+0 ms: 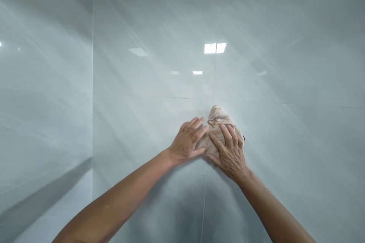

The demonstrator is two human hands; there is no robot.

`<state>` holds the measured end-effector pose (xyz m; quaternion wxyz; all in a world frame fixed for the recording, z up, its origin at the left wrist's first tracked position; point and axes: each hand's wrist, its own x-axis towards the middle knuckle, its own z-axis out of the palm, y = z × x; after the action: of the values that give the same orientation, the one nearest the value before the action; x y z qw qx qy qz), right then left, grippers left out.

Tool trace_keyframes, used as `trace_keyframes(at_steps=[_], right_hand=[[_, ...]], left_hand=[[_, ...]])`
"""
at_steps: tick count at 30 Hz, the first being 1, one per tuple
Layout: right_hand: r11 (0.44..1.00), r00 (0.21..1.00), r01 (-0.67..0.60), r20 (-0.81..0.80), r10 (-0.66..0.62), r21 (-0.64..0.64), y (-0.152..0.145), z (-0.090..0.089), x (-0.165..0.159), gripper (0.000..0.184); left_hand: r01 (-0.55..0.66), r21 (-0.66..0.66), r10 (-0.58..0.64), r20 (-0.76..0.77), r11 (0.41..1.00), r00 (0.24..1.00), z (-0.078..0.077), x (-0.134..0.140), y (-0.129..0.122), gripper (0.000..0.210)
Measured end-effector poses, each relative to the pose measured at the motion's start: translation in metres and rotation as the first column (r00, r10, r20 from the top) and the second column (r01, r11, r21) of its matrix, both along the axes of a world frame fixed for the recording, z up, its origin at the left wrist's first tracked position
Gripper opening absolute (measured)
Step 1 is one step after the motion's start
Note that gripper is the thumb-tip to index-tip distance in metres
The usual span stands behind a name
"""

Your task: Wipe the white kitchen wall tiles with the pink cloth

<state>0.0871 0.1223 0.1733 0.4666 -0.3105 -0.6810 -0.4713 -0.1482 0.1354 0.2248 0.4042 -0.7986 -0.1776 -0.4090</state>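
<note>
At four o'clock from centre, the splayed right hand presses the cloth to the wall, seemingly for firm contact. The left hand spreads unclenched at the cloth's nine o'clock edge.

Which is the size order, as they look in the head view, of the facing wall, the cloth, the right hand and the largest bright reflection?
1. Facing wall
2. Cloth and right hand: too alike to rank; the hand covers part
3. Largest bright reflection
</note>
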Motion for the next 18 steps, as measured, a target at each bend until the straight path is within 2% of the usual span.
trace_keyframes(at_steps=[3, 5, 7, 9, 12, 15, 18], right_hand=[[0.993, 0.993, 0.109, 0.048, -0.111, 0.033, -0.005, 0.010, 0.002, 0.063], [0.986, 0.983, 0.165, 0.077, -0.166, 0.023, -0.010, 0.031, 0.014, 0.067], [0.974, 0.974, 0.227, 0.032, -0.226, -0.028, -0.015, 0.066, 0.030, 0.076], [0.958, 0.956, 0.272, -0.091, -0.280, -0.091, -0.018, 0.110, 0.046, 0.090], [0.961, 0.915, 0.250, -0.295, -0.274, -0.119, -0.016, 0.172, 0.051, 0.103], [0.984, 0.919, 0.177, -0.356, -0.170, -0.013, -0.002, 0.207, 0.018, 0.091], [0.992, 0.973, 0.115, -0.210, -0.100, 0.060, 0.016, 0.217, -0.051, 0.083]], left_hand=[[-0.116, 0.105, 0.104, 0.109, 0.988, 0.989, 0.006, -0.033, 0.014, 0.070], [-0.177, 0.137, 0.149, 0.192, 0.975, 0.970, 0.007, -0.049, 0.026, 0.067], [-0.213, 0.157, 0.173, 0.236, 0.964, 0.956, 0.003, -0.058, 0.038, 0.066], [-0.231, 0.169, 0.186, 0.249, 0.958, 0.951, -0.001, -0.061, 0.047, 0.066], [-0.250, 0.160, 0.204, 0.258, 0.955, 0.944, -0.007, -0.061, 0.051, 0.066], [-0.244, 0.173, 0.192, 0.269, 0.954, 0.944, -0.009, -0.060, 0.050, 0.065], [-0.210, 0.242, 0.133, 0.299, 0.947, 0.945, -0.010, -0.061, 0.051, 0.063]])
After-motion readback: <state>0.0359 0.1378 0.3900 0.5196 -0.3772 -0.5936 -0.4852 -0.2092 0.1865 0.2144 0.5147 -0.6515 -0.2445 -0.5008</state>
